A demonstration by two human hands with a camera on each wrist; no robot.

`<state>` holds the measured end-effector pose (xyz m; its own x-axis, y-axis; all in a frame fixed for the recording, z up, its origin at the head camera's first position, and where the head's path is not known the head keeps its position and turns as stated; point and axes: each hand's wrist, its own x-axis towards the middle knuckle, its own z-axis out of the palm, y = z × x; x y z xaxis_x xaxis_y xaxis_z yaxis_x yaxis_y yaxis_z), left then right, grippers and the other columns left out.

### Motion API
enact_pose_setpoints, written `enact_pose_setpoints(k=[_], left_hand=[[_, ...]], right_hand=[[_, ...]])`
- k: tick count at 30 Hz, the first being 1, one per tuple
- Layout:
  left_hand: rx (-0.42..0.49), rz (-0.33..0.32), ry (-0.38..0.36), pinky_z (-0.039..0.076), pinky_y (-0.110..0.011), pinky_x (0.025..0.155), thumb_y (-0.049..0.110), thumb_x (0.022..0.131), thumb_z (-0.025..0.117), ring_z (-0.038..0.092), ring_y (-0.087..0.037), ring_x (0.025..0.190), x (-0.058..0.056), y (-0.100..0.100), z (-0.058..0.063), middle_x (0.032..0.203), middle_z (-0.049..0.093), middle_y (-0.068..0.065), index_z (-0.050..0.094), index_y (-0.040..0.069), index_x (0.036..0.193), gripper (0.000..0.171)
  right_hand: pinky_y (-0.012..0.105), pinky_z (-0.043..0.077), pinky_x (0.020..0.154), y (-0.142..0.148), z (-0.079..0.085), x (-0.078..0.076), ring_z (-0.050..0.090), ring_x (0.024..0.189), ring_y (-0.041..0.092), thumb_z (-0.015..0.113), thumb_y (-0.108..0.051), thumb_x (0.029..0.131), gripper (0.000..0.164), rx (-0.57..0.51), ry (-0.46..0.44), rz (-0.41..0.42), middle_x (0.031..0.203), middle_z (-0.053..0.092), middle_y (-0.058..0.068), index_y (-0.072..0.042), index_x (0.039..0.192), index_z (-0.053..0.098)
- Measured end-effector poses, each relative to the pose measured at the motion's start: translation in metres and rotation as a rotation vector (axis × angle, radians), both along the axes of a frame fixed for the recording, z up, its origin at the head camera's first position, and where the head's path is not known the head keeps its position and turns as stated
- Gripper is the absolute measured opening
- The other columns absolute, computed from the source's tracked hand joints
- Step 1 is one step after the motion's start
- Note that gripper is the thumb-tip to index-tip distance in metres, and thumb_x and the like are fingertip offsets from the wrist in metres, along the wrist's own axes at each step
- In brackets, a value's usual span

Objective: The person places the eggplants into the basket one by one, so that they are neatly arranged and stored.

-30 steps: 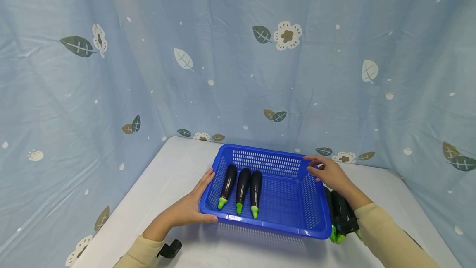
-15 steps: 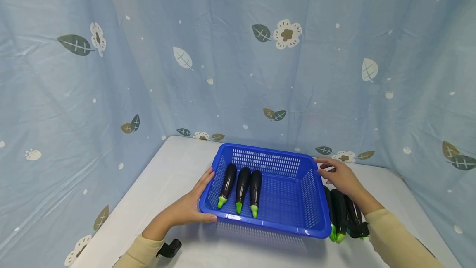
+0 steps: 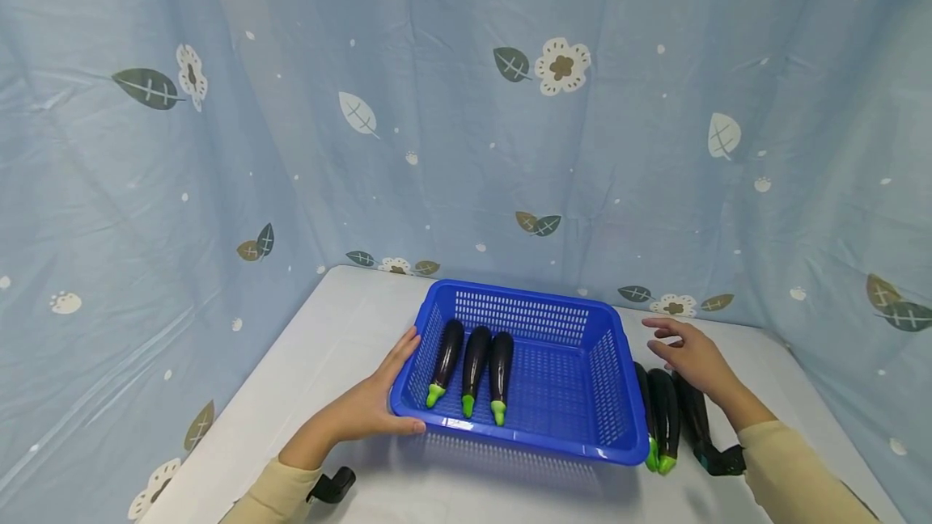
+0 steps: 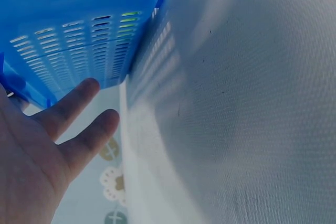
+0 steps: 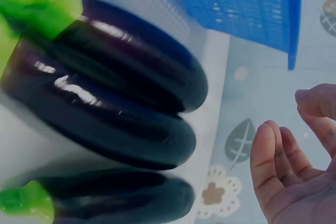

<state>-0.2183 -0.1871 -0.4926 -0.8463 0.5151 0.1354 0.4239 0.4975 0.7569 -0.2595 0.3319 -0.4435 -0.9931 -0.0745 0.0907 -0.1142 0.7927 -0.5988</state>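
Observation:
A blue perforated plastic basket point(image 3: 553, 395) stands tilted towards the viewer in the head view. Three dark purple eggplants point(image 3: 476, 366) with green stem ends lie side by side in its left half. My left hand point(image 3: 367, 407) rests at the basket's left front corner, thumb along the front rim, fingers straight against the left side. Right of the basket, my right hand point(image 3: 692, 358) hovers with loosely bent fingers and holds nothing. Beneath it lie more eggplants point(image 3: 665, 419), one partly covered by the wrist. The right wrist view shows three of these eggplants point(image 5: 126, 114) close up.
A white table point(image 3: 349, 314) carries everything. Behind and beside it hangs a blue curtain point(image 3: 451, 168) with leaf and flower prints. Black wrist-worn devices point(image 3: 332, 485) show near both sleeves.
My right hand has moved away from the basket's right rim, out to the right over the loose eggplants. My left hand, the basket and the eggplants inside have stayed in place.

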Motion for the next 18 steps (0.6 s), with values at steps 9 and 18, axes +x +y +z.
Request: enact_pose_setpoints(k=[9, 18], left_hand=[[-0.009, -0.014, 0.005, 0.034, -0.066, 0.108, 0.046, 0.075, 0.088, 0.015, -0.040, 0.152, 0.000, 0.000, 0.001, 0.172, -0.007, -0.003, 0.002, 0.020, 0.165, 0.128], [-0.005, -0.013, 0.009, 0.035, -0.066, 0.108, 0.045, 0.074, 0.089, 0.016, -0.040, 0.152, 0.000, -0.001, 0.000, 0.172, -0.007, -0.002, 0.002, 0.019, 0.165, 0.128]], right_hand=[[0.042, 0.060, 0.071, 0.017, -0.014, 0.001, 0.067, 0.097, 0.040, 0.062, -0.015, 0.100, 0.046, 0.007, -0.021, -0.016, 0.127, 0.056, 0.038, 0.004, 0.141, 0.053], [0.043, 0.060, 0.071, 0.033, -0.022, 0.004, 0.064, 0.103, 0.048, 0.062, -0.016, 0.100, 0.050, 0.040, -0.045, -0.034, 0.128, 0.054, 0.039, 0.005, 0.143, 0.049]])
